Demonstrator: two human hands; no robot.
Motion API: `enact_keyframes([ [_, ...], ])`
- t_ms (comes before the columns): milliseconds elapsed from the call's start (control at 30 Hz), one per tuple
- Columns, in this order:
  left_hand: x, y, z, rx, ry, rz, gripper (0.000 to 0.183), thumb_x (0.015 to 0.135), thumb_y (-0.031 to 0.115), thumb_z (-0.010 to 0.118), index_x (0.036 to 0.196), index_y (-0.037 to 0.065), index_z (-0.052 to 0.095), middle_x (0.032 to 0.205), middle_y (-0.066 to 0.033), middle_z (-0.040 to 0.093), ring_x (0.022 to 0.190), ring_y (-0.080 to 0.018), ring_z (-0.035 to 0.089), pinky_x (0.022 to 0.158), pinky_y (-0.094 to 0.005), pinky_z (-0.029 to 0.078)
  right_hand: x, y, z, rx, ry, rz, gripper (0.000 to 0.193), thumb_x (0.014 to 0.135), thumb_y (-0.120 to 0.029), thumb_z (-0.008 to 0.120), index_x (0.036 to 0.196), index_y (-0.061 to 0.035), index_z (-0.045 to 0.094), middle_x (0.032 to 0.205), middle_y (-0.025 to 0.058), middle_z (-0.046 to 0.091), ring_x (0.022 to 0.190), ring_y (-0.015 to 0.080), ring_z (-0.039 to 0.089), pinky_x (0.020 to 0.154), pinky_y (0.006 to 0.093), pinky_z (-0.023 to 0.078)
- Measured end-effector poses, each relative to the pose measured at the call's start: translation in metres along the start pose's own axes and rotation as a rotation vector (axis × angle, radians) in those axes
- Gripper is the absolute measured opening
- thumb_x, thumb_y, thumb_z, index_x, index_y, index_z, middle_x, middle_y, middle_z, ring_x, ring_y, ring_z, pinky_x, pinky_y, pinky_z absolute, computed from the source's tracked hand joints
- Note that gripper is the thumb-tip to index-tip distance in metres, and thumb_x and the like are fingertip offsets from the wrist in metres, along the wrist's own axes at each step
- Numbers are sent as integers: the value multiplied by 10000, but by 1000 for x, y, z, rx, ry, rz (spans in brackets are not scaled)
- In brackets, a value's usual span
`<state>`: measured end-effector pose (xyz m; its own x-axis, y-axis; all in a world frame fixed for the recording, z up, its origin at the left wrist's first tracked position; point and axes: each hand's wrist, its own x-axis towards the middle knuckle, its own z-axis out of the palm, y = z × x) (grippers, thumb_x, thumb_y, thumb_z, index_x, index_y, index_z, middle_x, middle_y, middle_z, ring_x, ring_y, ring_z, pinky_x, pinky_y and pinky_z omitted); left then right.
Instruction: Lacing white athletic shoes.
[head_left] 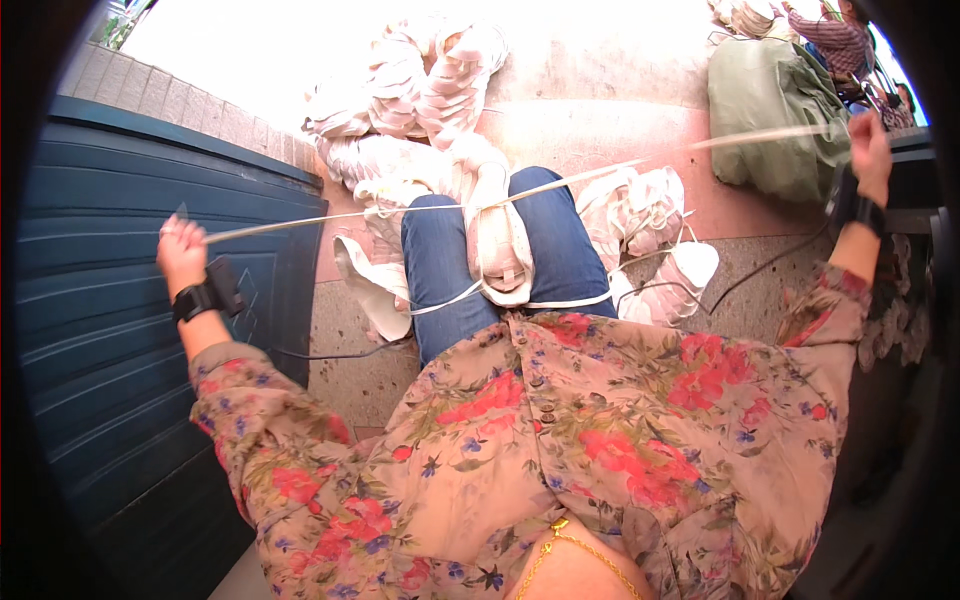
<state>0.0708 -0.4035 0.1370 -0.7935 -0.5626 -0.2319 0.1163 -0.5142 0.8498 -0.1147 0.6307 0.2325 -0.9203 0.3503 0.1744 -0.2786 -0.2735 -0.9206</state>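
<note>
Both my arms are spread wide, with a narrow white cord [540,190] pulled nearly taut between my hands over my knees. My left hand [182,250], by the dark blue panel, is closed on its left end; a small pale pointed thing, blurred, shows at the fingertips. My right hand [868,150] is raised at the far right, closed on the other end and smeared a little. Between my thighs lies a pale stitched piece shaped like a shoe upper [498,245], the cord crossing over it. Another white strand [570,303] lies across my thighs.
Heaps of pale stitched pieces [420,85] lie beyond my knees, and more [640,215] at the right. A dark blue panelled door [150,290] stands at the left. Back right are a large green sack [770,115] and another person [840,40]. A dark cable [770,265] runs to my right wrist.
</note>
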Motion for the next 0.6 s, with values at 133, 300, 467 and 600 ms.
enact_keyframes([
  [133, -16, 37, -77, 226, 320, 37, 262, 913, 165, 407, 656, 128, 371, 506, 41, 248, 395, -83, 231, 370, -246, 199, -85, 146, 43, -428, 33, 156, 206, 878, -106, 504, 1054, -8, 548, 780, 47, 580, 655, 106, 538, 599, 229, 450],
  [300, -77, -127, 89, 197, -104, -512, 327, 927, 397, 406, 981, 79, 452, 536, 72, 308, 426, -41, 293, 436, -220, 284, -250, 228, 188, -707, -578, 266, 175, 860, -92, 479, 980, -11, 578, 745, 58, 602, 669, 136, 578, 611, 269, 474],
  [467, -140, -235, 145, 704, -648, -482, 180, 880, 215, 505, 842, 51, 566, 649, 13, 502, 520, -80, 457, 501, -237, 412, -352, 283, 287, -840, -1145, -22, 143, 821, -120, 507, 867, -17, 595, 890, 169, 608, 883, 302, 574, 761, 356, 453],
  [600, -160, -263, 163, 1314, -934, 534, 163, 790, 145, 582, 805, -8, 633, 754, -139, 621, 672, -234, 594, 639, -312, 456, -354, 304, 303, -904, -996, -174, 135, 795, -111, 509, 817, 2, 580, 929, 177, 587, 925, 332, 537, 807, 383, 426],
])
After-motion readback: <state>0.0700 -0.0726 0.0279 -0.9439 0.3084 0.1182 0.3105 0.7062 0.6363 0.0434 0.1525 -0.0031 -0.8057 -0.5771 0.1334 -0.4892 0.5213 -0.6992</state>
